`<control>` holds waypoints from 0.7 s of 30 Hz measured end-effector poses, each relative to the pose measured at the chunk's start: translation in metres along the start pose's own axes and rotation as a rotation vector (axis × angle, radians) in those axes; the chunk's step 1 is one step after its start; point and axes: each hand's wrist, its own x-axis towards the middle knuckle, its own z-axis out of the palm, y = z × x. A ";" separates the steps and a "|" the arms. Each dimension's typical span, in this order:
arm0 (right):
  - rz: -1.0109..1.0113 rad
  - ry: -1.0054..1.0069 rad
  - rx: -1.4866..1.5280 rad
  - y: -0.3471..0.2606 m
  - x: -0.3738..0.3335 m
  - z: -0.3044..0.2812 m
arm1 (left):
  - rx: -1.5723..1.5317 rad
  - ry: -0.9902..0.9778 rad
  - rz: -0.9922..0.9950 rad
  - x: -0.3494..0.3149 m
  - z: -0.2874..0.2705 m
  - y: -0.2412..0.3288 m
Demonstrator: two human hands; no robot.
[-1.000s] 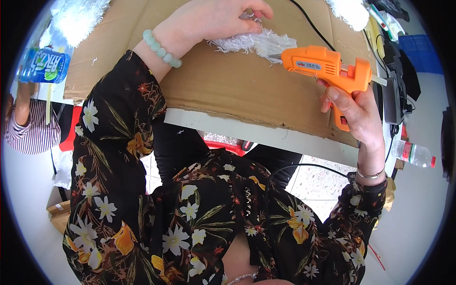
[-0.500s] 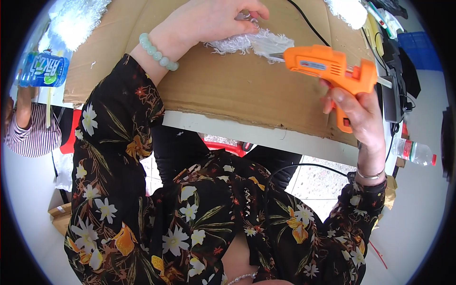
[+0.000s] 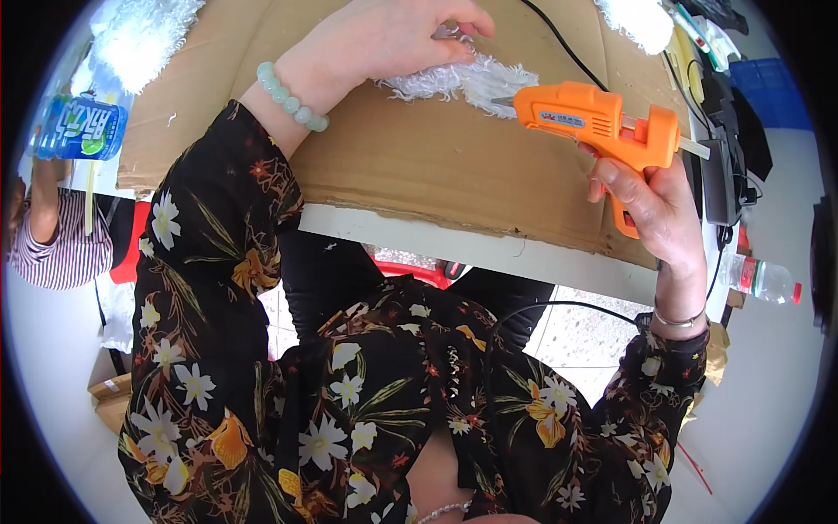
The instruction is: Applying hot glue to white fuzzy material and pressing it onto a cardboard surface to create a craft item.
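Observation:
A strip of white fluffy fabric (image 3: 493, 85) lies on brown cardboard (image 3: 393, 166), its smoother whitish backing partly showing. My left hand (image 3: 393, 37) is at its far side, fingers and thumb curled round a tuft of it; the exact grip is partly hidden. My right hand (image 3: 650, 196) is closed round the handle of an orange hot glue gun (image 3: 594, 118). The gun's nozzle points left and is at the right end of the strip. A pale glue stick (image 3: 694, 148) sticks out of its back.
More white fluffy material lies at the far left (image 3: 144, 39) and far right (image 3: 637, 22). A black cord (image 3: 567, 39) runs across the cardboard behind the gun. A blue-labelled bottle (image 3: 83, 127) and another person's arm (image 3: 44, 205) are at left. A clear bottle (image 3: 768, 279) lies at right.
The glue gun has shifted slightly left and tilted a little, its nozzle moving along the fluffy strip's right end. My left hand stays almost where it was.

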 end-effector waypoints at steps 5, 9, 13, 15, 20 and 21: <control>0.016 0.017 -0.034 0.000 0.000 0.000 | 0.030 0.014 0.011 -0.002 0.001 -0.001; 0.038 -0.045 -0.160 -0.005 0.006 -0.002 | 0.043 -0.001 0.000 -0.001 0.000 -0.003; -0.010 0.010 -0.129 -0.008 0.007 0.009 | 0.050 0.019 0.030 -0.003 0.003 -0.005; 0.001 -0.013 -0.155 -0.010 0.007 0.006 | 0.037 0.009 0.025 -0.002 0.003 -0.005; 0.033 -0.017 -0.163 -0.007 0.000 -0.004 | 0.031 0.018 -0.003 -0.002 0.001 -0.001; 0.040 -0.044 -0.187 -0.005 -0.001 -0.009 | 0.021 -0.009 -0.011 -0.001 0.000 -0.001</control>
